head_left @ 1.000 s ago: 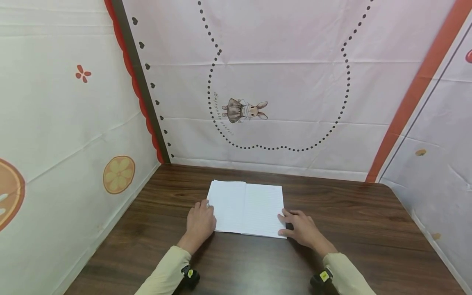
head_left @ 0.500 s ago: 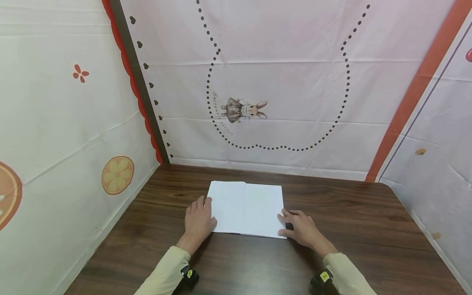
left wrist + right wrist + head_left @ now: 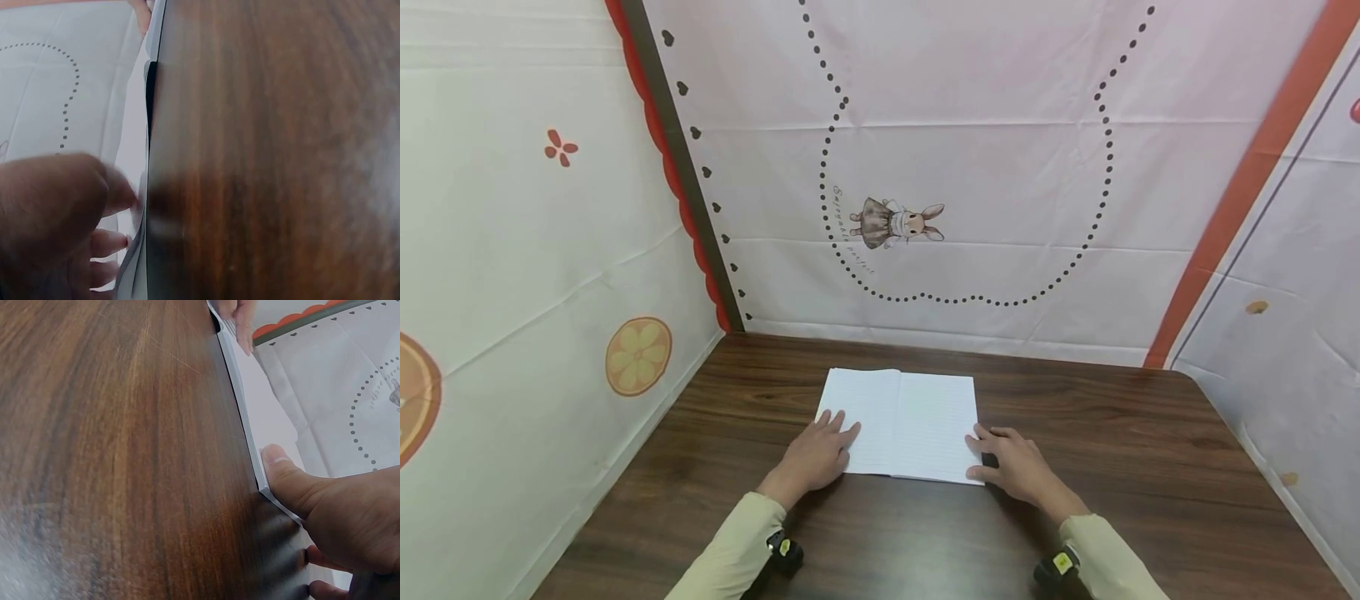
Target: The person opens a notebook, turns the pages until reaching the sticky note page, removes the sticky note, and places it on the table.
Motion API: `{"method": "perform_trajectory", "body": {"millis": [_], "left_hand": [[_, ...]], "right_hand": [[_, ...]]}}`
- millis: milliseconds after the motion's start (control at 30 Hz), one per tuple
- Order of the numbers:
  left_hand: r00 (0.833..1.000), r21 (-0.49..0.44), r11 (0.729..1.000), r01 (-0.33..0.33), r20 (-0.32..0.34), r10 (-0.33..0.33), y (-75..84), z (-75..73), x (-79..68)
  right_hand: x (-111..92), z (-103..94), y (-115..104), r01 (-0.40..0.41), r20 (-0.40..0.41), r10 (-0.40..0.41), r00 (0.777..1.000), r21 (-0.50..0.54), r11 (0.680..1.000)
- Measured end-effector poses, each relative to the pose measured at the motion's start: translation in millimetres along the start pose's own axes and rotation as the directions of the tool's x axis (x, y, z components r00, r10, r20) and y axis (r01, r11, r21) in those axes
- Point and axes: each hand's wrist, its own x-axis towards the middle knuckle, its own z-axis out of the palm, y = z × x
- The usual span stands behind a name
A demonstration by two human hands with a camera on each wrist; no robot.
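An open notebook (image 3: 934,417) with ruled white pages lies flat on the table. My left hand (image 3: 815,454) rests on the lower left part of its left page, fingers spread and pointing forward. In the left wrist view that hand's thumb touches the paper near the front edge, where several pages bow up slightly. At the right edge sits my right hand (image 3: 1013,467), its thumb (image 3: 282,467) pressing the right page near the front corner. The forefinger touches the same page higher up, while other fingers reach past the edge to the tabletop.
The dark wood table (image 3: 895,533) is walled by printed cloth at the back (image 3: 985,183), left (image 3: 535,250) and right (image 3: 1300,333). Each wrist wears a black strapped device, a left one (image 3: 786,552) and a right one (image 3: 1057,567).
My left hand has shifted from the notebook's left edge onto the left page, its fingers spreading and turning rightward. The right hand and the notebook have stayed in place.
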Motion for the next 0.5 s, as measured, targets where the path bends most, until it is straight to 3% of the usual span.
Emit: {"method": "perform_trajectory", "body": {"millis": [100,267,500], "left_hand": [[0.997,-0.081,0.996,0.029,0.077,-0.023,-1.2,-3.4,-0.9],[0.988,-0.127,0.990,0.068,0.150,-0.048,-4.7,-10.1,-1.4],[0.982,-0.167,0.982,0.093,0.180,-0.062,-12.0,-12.6,-4.1]], "right_hand": [[0.3,0.0,-0.4,-0.008,0.005,0.008,1.000,0.000,1.000],[-0.4,-0.2,-0.4,-0.006,0.003,0.006,1.000,-0.002,1.000],[-1.4,-3.3,0.9,0.021,0.029,-0.022,0.999,0.016,1.000]]}}
